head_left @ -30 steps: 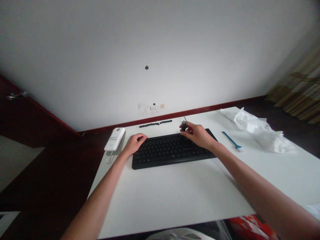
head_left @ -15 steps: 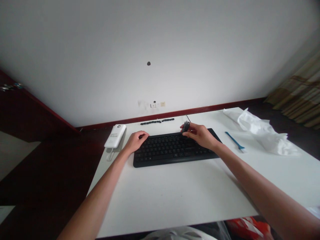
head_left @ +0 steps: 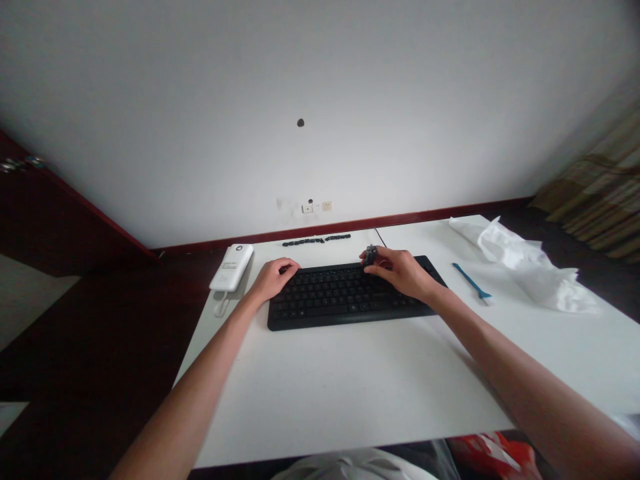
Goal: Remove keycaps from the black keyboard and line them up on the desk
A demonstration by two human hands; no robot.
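Okay, my right hand (head_left: 400, 271) pinches one dark object (head_left: 371, 254); left hand (head_left: 273, 279) touches one keyboard (head_left: 325, 300) at 10 o'clock, grip unclear; table edge (head_left: 300, 453) well apart at 6.

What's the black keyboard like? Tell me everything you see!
The keyboard is long, black and plastic-looking, with rows of dark keys and a plain strip along its near edge. It lies keys up on the white table, slanting slightly in this view. The left hand seems to touch its far left corner; the right hand, holding a small dark object, hides part of its right side.
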